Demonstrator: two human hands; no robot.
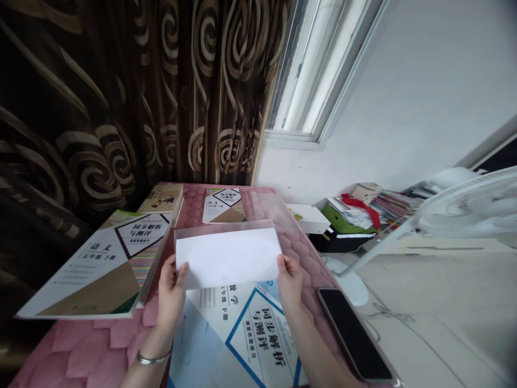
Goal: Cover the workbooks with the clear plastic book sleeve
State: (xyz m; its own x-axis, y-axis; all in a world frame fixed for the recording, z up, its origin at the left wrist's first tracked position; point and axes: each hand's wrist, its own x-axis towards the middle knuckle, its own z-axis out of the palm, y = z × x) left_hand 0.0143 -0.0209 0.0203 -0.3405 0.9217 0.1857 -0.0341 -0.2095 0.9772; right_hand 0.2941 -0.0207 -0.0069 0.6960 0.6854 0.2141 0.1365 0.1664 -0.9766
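The white rectangular paper sheet [228, 258] is best handled with light, even tension at both sides, so that neither it nor the clear plastic film [222, 230] showing beyond its far edge is creased. Its left edge is pinched by the left hand [172, 288] and its right edge by the right hand [291, 283], each grip being closed to the sheet's thinness, thumb uppermost. The sheet is thus spanned between both grips, and the far part of the blue-and-white printed book [238, 345] on the pink, hexagon-patterned counter [89, 345] is overlapped in view.
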